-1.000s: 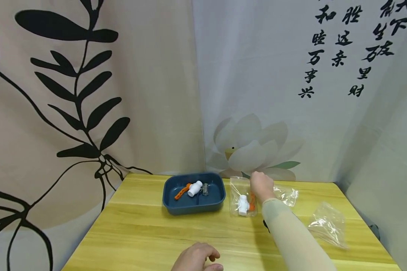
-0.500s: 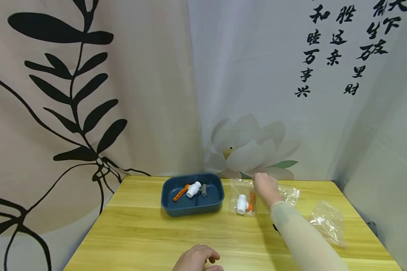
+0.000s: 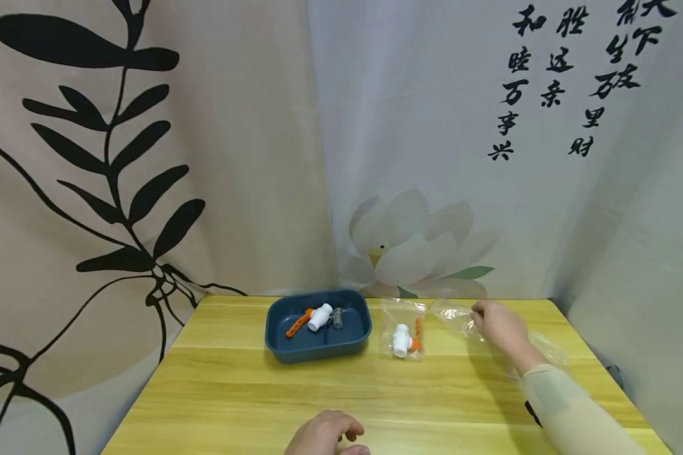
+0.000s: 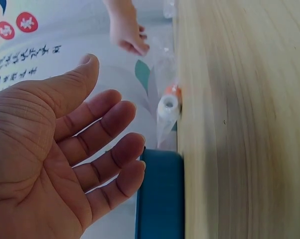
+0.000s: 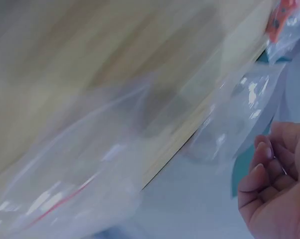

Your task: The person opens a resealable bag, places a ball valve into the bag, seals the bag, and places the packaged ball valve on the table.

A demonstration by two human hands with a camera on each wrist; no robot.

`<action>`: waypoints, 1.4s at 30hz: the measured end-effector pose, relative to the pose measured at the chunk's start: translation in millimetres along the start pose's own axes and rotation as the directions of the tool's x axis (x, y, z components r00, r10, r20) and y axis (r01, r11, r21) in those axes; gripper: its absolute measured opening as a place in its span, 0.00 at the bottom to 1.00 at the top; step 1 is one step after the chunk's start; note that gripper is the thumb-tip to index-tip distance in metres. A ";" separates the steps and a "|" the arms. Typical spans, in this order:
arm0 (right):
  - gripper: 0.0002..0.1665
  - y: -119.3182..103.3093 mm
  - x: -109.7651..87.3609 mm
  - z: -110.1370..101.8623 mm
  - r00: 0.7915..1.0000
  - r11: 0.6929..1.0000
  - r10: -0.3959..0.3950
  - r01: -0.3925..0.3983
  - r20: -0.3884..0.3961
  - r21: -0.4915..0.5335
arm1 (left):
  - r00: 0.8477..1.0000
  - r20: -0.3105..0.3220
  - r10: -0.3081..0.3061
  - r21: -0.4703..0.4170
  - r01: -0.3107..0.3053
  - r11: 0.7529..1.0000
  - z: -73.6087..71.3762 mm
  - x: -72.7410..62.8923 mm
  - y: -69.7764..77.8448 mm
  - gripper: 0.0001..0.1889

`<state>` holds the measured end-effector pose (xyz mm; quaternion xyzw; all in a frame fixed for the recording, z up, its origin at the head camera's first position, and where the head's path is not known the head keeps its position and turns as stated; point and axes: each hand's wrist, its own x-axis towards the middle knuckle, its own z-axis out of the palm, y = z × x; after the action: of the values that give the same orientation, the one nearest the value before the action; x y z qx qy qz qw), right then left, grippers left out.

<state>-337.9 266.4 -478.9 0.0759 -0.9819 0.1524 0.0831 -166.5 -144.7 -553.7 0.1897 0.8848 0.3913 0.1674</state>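
Note:
My right hand (image 3: 501, 328) is raised over the right side of the table, fingers loosely curled with nothing between them. A clear plastic bag (image 3: 452, 316) lies just left of its fingertips; in the right wrist view this bag (image 5: 234, 114) shows close to the hand. To the left is another clear bag holding a white plastic pipe fitting (image 3: 401, 341) with an orange handle (image 3: 418, 335). My left hand (image 3: 324, 433) hovers at the table's front, its relaxed fingers empty, as the left wrist view shows the palm (image 4: 45, 184).
At the back middle stands a blue tray (image 3: 319, 354) with a white fitting (image 3: 320, 317), an orange handle piece (image 3: 298, 323) and a small clear cylinder (image 3: 338, 318). Another clear bag (image 3: 549, 347) lies at the right, partly behind the right arm. A printed curtain (image 3: 262, 158) hangs behind the table.
My right hand has moved right, away from the bagged fitting, uncovering more of the middle clear bag. The head view has shifted slightly to the right. My left hand stays about where it was.

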 end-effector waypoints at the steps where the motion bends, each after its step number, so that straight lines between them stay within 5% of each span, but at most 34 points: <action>1: 0.16 5.8 -3.9 -3.2 1.000 1.000 -0.004 0.004 -0.011 0.003 | 1.000 0.001 -0.009 -0.003 0.009 1.000 -4.8 -4.5 11.3 0.16; 3: 0.16 14.7 -9.6 -7.5 0.999 1.000 -0.024 0.024 -0.038 -0.001 | 1.000 -0.001 0.005 0.022 -0.005 1.000 -11.7 -11.5 27.4 0.17; 9: 0.15 16.8 -3.7 -13.5 0.993 0.993 -0.106 0.103 -0.053 -0.060 | 0.999 0.013 0.033 0.042 -0.034 0.999 -8.4 -8.6 21.4 0.19; 13: 0.18 -9.6 10.1 -8.5 0.983 0.976 -0.184 0.182 0.000 -0.116 | 1.000 0.015 0.026 0.010 -0.026 1.000 -3.9 -5.4 12.8 0.18; 18: 0.29 -59.7 35.5 11.6 0.948 0.918 -0.293 0.316 0.127 -0.239 | 0.999 -0.015 0.040 0.017 -0.040 0.999 -1.6 -8.1 -0.8 0.18; 22: 0.30 -82.8 51.2 28.1 0.936 0.895 -0.272 0.332 0.224 -0.298 | 0.997 -0.033 0.074 0.027 -0.073 0.997 5.4 -6.0 -15.4 0.18; 28: 0.18 -89.5 62.0 41.9 0.939 0.868 -0.233 0.319 0.254 -0.381 | 0.995 -0.023 0.097 0.026 -0.097 0.995 14.5 -0.1 -36.2 0.17; 32: 0.15 -86.5 62.3 45.1 0.933 0.809 -0.268 0.354 0.242 -0.469 | 0.997 -0.035 0.072 0.026 -0.071 0.997 7.8 -7.8 -13.9 0.16; 37: 0.13 -84.8 60.6 51.9 0.917 0.700 -0.284 0.398 0.280 -0.593 | 0.996 -0.024 0.081 0.071 -0.079 0.994 -4.4 -19.1 18.6 0.16; 42: 0.05 -83.7 57.2 56.4 0.913 0.600 -0.256 0.409 0.319 -0.688 | 0.994 -0.020 0.104 0.061 -0.102 0.993 -5.6 -21.4 23.8 0.17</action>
<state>-387.0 162.9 -497.2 0.2315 -0.9290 -0.2859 0.0412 -145.5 -143.3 -529.0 0.2354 0.8871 0.3749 0.1309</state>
